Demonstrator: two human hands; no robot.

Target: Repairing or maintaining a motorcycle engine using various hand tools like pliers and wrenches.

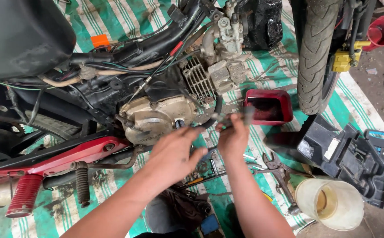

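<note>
Nearest me, between my forearms, a dark cloth lies on the striped tarp, with loose tools scattered just beyond it.

My left hand is half open, fingers spread and loosely curled, fingertips reaching toward the engine cover; I can't tell whether they touch it or hold anything. My right hand is closed around a thin dark tool, blurred, so I can't say what kind. It sits just right of the cover's lower edge, near a black hose that curves down from the engine.

To my right, pliers lie on the tarp beside a cloudy plastic jar on its side. A black plastic panel lies past the jar.

Left of my hands, the red frame piece runs level, with a red spring and a dark coil spring hanging below it.

Beyond my right hand a red tray rests on the tarp, close to the tyre. Further back are the finned cylinder, the carburettor and a bundle of cables. The dark tank fills the far left corner, and a red funnel sits at the far right.
</note>
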